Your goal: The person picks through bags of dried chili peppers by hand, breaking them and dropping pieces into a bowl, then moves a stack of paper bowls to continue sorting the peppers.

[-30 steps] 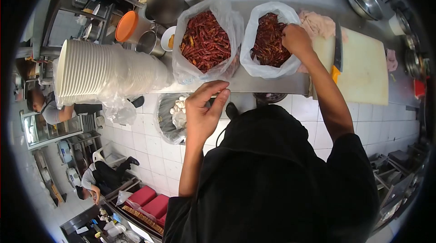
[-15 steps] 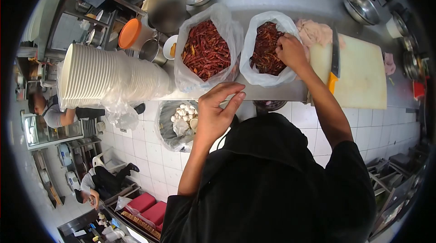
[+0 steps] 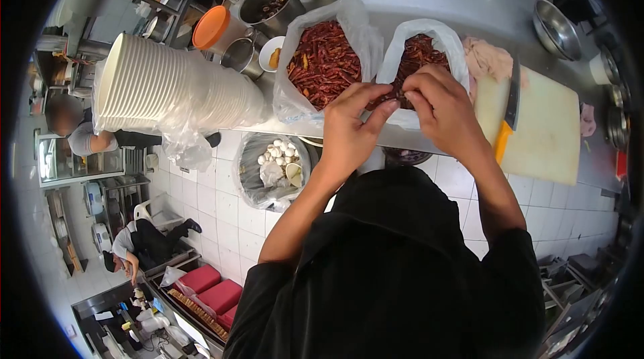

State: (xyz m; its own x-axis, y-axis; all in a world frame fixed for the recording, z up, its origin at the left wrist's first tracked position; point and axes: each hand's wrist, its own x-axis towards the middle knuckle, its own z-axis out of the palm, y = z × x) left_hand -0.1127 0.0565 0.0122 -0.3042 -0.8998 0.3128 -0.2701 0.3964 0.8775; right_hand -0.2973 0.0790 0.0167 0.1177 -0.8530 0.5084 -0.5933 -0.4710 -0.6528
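Two plastic bags of dried red chillies stand open near the counter's front edge. The left bag [image 3: 325, 64] holds brighter red chillies; the right bag [image 3: 419, 54] holds darker ones. Over the front of the right bag, my left hand [image 3: 354, 121] and my right hand [image 3: 443, 107] meet with their fingertips. Between them is a dark dried chilli [image 3: 381, 99], pinched at both ends. My fingers cover part of it and part of the bag's contents.
A knife [image 3: 513, 101] lies on a white cutting board [image 3: 547, 124] beside a pink cloth [image 3: 488, 57]. Stacked white containers [image 3: 151, 87] stand left, near metal pots. Below the counter is a lined bin [image 3: 251, 181]. Other people are at the far left.
My right hand has drawn back from inside the right bag to its front. My left hand has moved right to meet it, and both now pinch a chilli. The view has shifted slightly.
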